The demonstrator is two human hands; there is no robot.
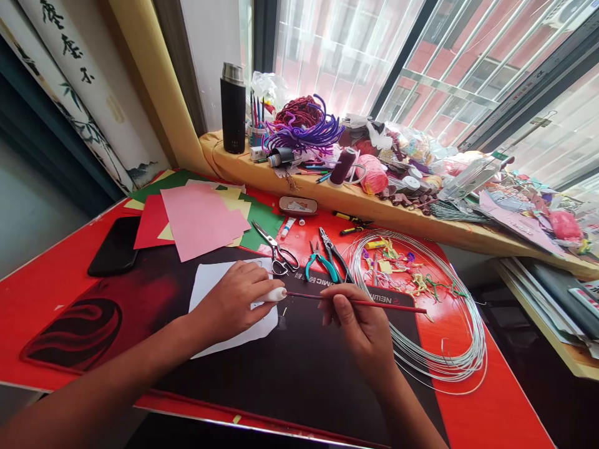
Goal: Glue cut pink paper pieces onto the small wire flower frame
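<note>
My left hand (pixel 243 293) grips a small white rounded piece (pixel 277 294) between its fingers, over a white sheet of paper (pixel 206 287) on the dark desk mat. The piece has small dark marks at its right end; the rest is hidden by my fingers. My right hand (pixel 358 318) pinches a thin red stick (pixel 397 306), perhaps a fine brush, held nearly level. Its darker left end reaches the white piece and seems to touch it. Just beyond my hands lie scissors (pixel 277 249), teal-handled pliers (pixel 322 265) and dark-handled pliers (pixel 334 252).
A coil of silvery wire (pixel 472 337) surrounds thread scraps (pixel 412 268) at right. Coloured paper (pixel 201 218) and a black phone (pixel 113 246) lie at left. Along the sill stand a black thermos (pixel 233 112), purple cords (pixel 309 131) and piled craft supplies (pixel 416 168).
</note>
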